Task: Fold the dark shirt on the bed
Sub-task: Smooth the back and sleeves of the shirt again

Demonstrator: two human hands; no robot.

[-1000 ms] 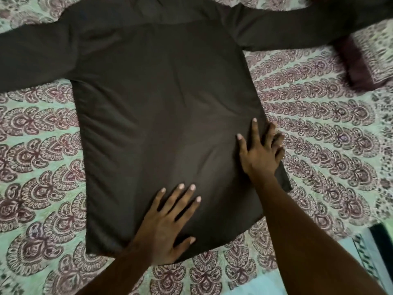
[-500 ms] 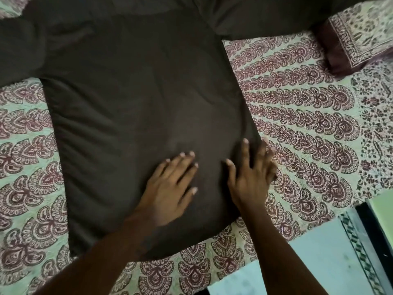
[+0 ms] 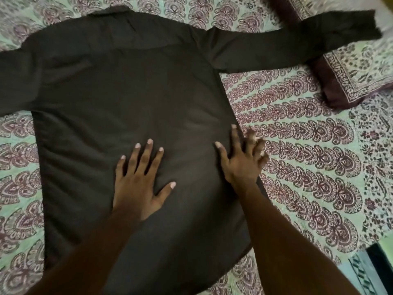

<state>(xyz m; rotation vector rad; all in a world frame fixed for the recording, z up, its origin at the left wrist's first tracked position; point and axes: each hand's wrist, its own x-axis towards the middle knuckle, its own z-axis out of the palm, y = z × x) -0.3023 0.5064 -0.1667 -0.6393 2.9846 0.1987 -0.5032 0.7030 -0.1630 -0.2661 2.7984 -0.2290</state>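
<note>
Presently your left hand (image 3: 139, 186) lies flat, fingers spread, gripping nothing, mid-back of the dark shirt (image 3: 119, 86); your right hand (image 3: 241, 160) likewise, at its side seam; shirt spread on the bed (image 3: 308, 167). Press outward evenly, toward the collar

The scene is covered by a single head-worn, wide-angle view, directed forward and steeply down from close above the bed (image 3: 308, 167). Both forearms are seen entering from the bottom edge. The left hand (image 3: 138, 184) and right hand (image 3: 240, 162) are framed just below centre, with the shirt (image 3: 119, 86) spread beyond and around them. No second view is provided.
</note>
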